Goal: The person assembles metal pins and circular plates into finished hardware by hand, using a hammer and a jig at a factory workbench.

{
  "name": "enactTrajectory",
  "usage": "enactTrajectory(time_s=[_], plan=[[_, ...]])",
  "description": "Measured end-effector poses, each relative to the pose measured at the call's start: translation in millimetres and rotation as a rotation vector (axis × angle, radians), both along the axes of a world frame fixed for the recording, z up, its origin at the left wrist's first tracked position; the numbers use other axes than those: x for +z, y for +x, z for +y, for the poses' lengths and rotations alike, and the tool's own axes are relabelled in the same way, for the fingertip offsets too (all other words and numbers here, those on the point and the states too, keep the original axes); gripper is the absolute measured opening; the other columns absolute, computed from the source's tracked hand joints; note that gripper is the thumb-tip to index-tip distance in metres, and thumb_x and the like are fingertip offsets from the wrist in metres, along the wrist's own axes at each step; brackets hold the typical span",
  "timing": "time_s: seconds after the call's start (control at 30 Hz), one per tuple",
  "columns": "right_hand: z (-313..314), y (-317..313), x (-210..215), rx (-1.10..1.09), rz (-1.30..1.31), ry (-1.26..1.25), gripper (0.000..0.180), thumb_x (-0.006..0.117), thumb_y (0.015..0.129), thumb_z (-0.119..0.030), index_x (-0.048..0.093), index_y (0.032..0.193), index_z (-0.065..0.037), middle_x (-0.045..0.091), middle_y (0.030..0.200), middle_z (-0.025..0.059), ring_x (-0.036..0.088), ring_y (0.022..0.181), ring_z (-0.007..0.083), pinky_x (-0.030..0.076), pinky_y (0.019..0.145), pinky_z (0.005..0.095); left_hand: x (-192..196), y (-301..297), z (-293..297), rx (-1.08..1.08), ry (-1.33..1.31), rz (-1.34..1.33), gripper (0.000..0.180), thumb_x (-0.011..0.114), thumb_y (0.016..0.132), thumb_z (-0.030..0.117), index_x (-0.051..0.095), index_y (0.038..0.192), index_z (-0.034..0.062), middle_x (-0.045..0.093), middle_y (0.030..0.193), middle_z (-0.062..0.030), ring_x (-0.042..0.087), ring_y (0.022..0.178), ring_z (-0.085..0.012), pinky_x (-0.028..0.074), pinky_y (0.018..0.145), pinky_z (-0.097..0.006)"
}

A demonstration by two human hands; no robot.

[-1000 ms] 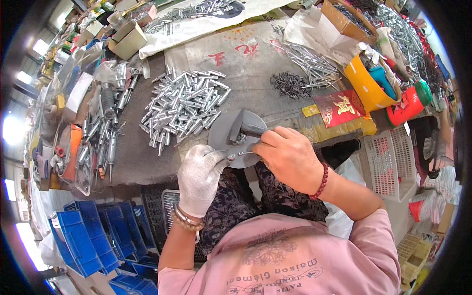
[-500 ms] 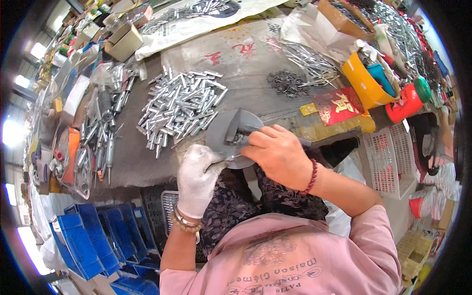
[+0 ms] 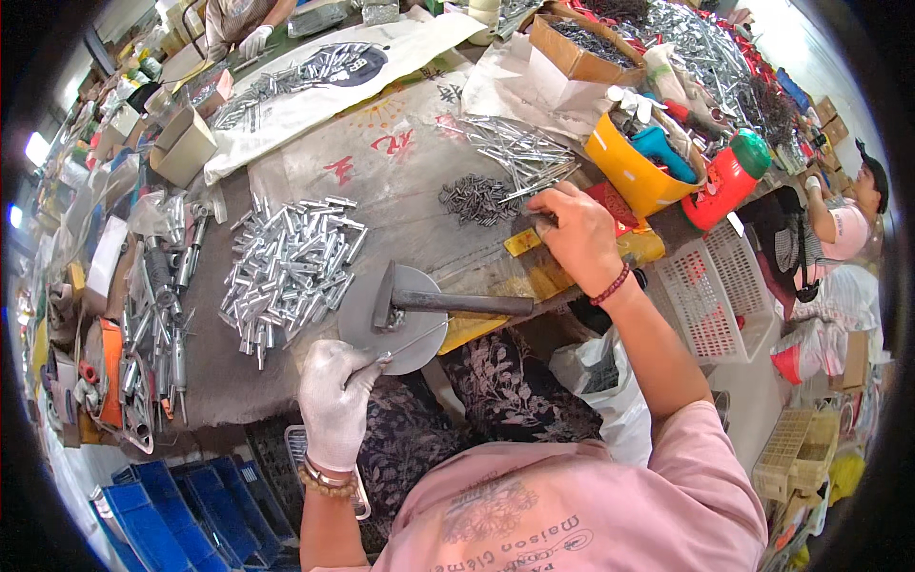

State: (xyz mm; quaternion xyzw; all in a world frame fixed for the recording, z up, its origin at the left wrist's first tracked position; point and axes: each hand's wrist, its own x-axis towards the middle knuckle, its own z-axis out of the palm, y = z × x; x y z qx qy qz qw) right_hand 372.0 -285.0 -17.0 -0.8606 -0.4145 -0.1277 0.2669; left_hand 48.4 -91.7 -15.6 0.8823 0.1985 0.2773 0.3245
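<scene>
My left hand (image 3: pixel 334 400), in a white glove, pinches a thin metal rod (image 3: pixel 419 341) whose far end reaches over the round grey plate (image 3: pixel 419 359). On that plate rests a hammer (image 3: pixel 457 303), its head at the left and its dark handle pointing right. Bare, with a bead bracelet at the wrist, my right hand (image 3: pixel 579 236) is beside the pile of thin metal rods (image 3: pixel 519 153). Its fingers are curled together; what they hold, if anything, is hidden. Left of the rods lies a heap of small dark pieces (image 3: pixel 477 200).
A heap of short silver tubes (image 3: pixel 291 272) lies left of the plate. Tools (image 3: pixel 162 296) crowd the table's left side. A yellow container (image 3: pixel 624 167) and a red-green bottle (image 3: pixel 729 181) stand at the right, above a white basket (image 3: pixel 701 300). Another person's gloved hand (image 3: pixel 255 41) shows far left.
My right hand has left the plate and moved right and away to the rods. The hammer now lies across the plate with its handle free. My left hand still holds the thin rod.
</scene>
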Motion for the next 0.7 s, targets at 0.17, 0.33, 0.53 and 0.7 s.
enactTrajectory(time_s=[0.17,0.33,0.53,0.7], plan=[[2.5,9.4,-7.4,-0.013,0.032,-0.043,0.018,0.084,0.084,-0.013,0.080,0.101,-0.011,0.074,0.104,0.0101,0.074,0.100,0.0356,0.060,0.087,0.0478,-1.6,-1.1,0.8,-0.005,0.007,-0.002,0.020,0.088,0.077,-0.003,0.077,0.094,0.0017,0.067,0.094,-0.0119,0.067,0.092,-0.0306,0.054,0.084,-0.041],[12.5,5.2,-4.0,-0.003,-0.004,-0.113,0.019,0.084,0.083,-0.015,0.080,0.101,-0.009,0.071,0.101,0.0106,0.073,0.101,0.0342,0.059,0.087,0.0460,-4.0,-3.3,2.2,0.004,-0.015,-0.010,0.020,0.089,0.078,-0.002,0.077,0.093,0.0022,0.068,0.094,-0.0118,0.067,0.091,-0.0309,0.054,0.083,-0.041],[13.3,-1.5,-2.9,0.034,-0.123,-0.130,0.021,0.083,0.082,-0.013,0.077,0.102,-0.011,0.071,0.103,0.0097,0.073,0.104,0.0329,0.060,0.088,0.0465,-7.2,-1.7,5.2,-0.040,0.061,-0.037,0.020,0.088,0.079,-0.002,0.076,0.094,0.0022,0.069,0.094,-0.0117,0.066,0.094,-0.0324,0.053,0.087,-0.043],[32.5,-73.0,24.8,0.451,-0.077,0.013,0.016,0.068,0.087,-0.004,0.070,0.102,-0.007,0.065,0.103,0.0114,0.069,0.101,0.0336,0.058,0.086,0.0463,-6.5,-1.3,2.4,-0.020,0.073,-0.043,0.018,0.087,0.078,0.002,0.080,0.094,0.0062,0.069,0.092,-0.0104,0.068,0.093,-0.0325,0.055,0.083,-0.043]])
